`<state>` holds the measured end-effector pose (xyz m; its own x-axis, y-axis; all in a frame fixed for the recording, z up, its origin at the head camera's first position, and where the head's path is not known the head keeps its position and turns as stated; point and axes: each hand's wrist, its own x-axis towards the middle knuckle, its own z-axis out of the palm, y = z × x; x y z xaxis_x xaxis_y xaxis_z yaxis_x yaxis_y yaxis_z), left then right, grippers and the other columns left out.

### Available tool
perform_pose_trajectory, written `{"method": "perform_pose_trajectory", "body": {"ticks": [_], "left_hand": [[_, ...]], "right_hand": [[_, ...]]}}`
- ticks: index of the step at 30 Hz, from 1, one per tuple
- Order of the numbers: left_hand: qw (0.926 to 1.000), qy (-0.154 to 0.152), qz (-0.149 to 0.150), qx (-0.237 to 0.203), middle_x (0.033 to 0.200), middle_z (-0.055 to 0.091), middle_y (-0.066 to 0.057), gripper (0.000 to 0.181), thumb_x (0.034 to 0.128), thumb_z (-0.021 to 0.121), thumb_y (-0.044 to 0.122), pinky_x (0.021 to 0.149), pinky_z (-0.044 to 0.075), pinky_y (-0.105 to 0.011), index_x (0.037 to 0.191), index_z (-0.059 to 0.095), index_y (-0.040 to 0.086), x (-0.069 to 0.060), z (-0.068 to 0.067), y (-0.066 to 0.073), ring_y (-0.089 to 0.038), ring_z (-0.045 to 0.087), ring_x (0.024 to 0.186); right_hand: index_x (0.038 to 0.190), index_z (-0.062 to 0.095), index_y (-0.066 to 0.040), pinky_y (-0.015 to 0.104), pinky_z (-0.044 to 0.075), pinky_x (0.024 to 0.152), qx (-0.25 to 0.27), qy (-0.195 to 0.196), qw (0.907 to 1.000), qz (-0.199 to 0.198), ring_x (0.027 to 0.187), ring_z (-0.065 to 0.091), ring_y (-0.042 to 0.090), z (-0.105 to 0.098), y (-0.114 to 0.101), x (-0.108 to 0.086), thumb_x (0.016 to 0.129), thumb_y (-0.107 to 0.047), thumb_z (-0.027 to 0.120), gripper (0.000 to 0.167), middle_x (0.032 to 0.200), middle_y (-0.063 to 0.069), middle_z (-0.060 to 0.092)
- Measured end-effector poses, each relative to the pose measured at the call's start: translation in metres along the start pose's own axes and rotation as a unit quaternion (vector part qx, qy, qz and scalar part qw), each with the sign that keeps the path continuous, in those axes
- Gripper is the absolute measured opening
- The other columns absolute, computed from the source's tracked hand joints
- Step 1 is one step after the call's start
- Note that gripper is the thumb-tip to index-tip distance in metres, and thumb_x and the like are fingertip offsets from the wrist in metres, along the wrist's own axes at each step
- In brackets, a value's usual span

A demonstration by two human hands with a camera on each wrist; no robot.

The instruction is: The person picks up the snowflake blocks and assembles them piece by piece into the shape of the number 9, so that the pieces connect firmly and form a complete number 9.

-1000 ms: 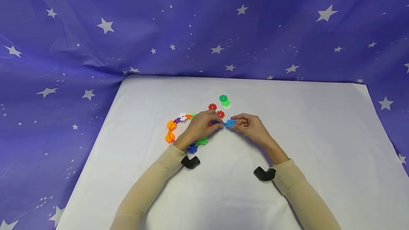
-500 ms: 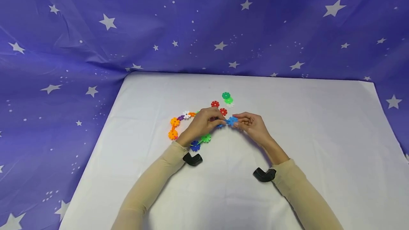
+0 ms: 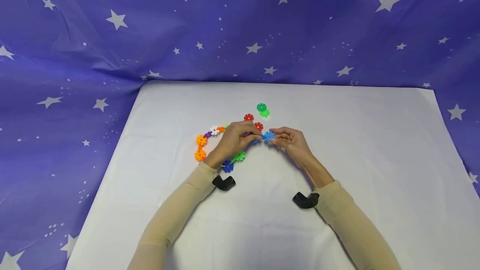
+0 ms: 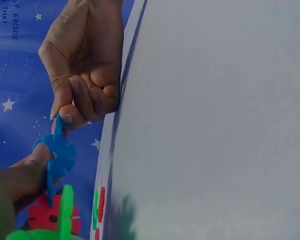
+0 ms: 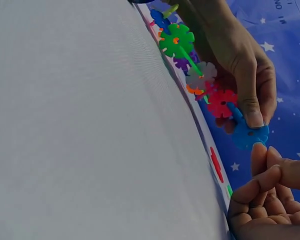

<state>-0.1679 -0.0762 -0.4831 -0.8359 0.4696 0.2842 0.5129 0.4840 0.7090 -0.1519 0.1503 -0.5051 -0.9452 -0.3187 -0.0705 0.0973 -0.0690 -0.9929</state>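
My left hand (image 3: pixel 233 140) pinches a blue snowflake disc (image 5: pixel 250 136) between thumb and fingers. That disc is slotted to a red disc (image 5: pixel 221 103) at the end of a colourful chain. From the right, my right hand (image 3: pixel 294 145) pinches a light blue snowflake disc (image 3: pixel 268 136) by its edge. In the left wrist view this second disc stands edge-on against the first one; how deep the slots engage cannot be told. The chain curves round under my left wrist, with orange discs (image 3: pixel 200 155), a white disc (image 3: pixel 214 130), a green disc (image 3: pixel 240 156) and a dark blue disc (image 3: pixel 227 166).
Loose discs lie beyond the hands: a red one (image 3: pixel 248 117), another red one (image 3: pixel 258 126), a dark green one (image 3: pixel 261 107), a light green one (image 3: pixel 264 113) and a white one (image 3: pixel 266 119). A white cloth covers the table (image 3: pixel 356 145). Behind it hangs a starry purple curtain (image 3: pixel 318 24).
The head view has shifted slightly, so the table sits higher in it. Both hands keep their pinches on the blue discs, with little movement between them.
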Motion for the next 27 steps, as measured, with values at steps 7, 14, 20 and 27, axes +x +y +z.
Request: {"method": "perform_pose_trajectory", "body": {"ticks": [7, 14, 20, 27], "left_hand": [[0.9965, -0.051, -0.031, 0.058, 0.101, 0.072, 0.005, 0.011, 0.0897, 0.072, 0.026, 0.097, 0.049, -0.037, 0.095, 0.076, 0.017, 0.001, -0.016, 0.003, -0.015, 0.066, 0.100], [0.9791, -0.122, -0.050, 0.155, 0.106, 0.070, 0.004, 0.016, 0.0904, 0.072, 0.027, 0.098, 0.047, -0.038, 0.103, 0.076, 0.018, -0.001, -0.024, -0.004, -0.014, 0.064, 0.098], [0.9736, -0.180, -0.061, 0.126, 0.114, 0.069, 0.000, 0.026, 0.0902, 0.072, 0.023, 0.101, 0.047, -0.036, 0.114, 0.072, 0.013, -0.005, -0.036, -0.009, -0.017, 0.063, 0.106], [0.9664, -0.223, -0.066, 0.110, 0.126, 0.065, -0.005, 0.042, 0.0875, 0.075, 0.024, 0.106, 0.044, -0.036, 0.126, 0.066, 0.009, -0.002, -0.053, 0.002, -0.020, 0.059, 0.117]], "right_hand": [[0.135, 0.052, 0.003, 0.021, 0.045, 0.058, -0.107, -0.045, 0.9932, 0.008, 0.066, 0.058, 0.012, -0.004, -0.011, 0.008, 0.094, -0.011, 0.066, 0.046, 0.088, 0.008, 0.071], [0.120, 0.066, -0.006, 0.024, 0.043, 0.059, -0.346, -0.028, 0.9348, -0.076, 0.067, 0.053, 0.015, -0.018, -0.012, 0.044, 0.092, -0.016, 0.070, 0.030, 0.087, 0.008, 0.067], [0.130, 0.063, -0.010, 0.034, 0.043, 0.070, -0.454, -0.056, 0.8820, -0.113, 0.079, 0.052, 0.021, -0.021, -0.010, 0.080, 0.090, -0.018, 0.072, 0.042, 0.096, 0.010, 0.060], [0.128, 0.066, -0.021, 0.033, 0.039, 0.067, -0.508, -0.101, 0.8487, -0.104, 0.078, 0.046, 0.019, -0.017, -0.020, 0.091, 0.089, -0.030, 0.073, 0.041, 0.104, 0.008, 0.052]]}}
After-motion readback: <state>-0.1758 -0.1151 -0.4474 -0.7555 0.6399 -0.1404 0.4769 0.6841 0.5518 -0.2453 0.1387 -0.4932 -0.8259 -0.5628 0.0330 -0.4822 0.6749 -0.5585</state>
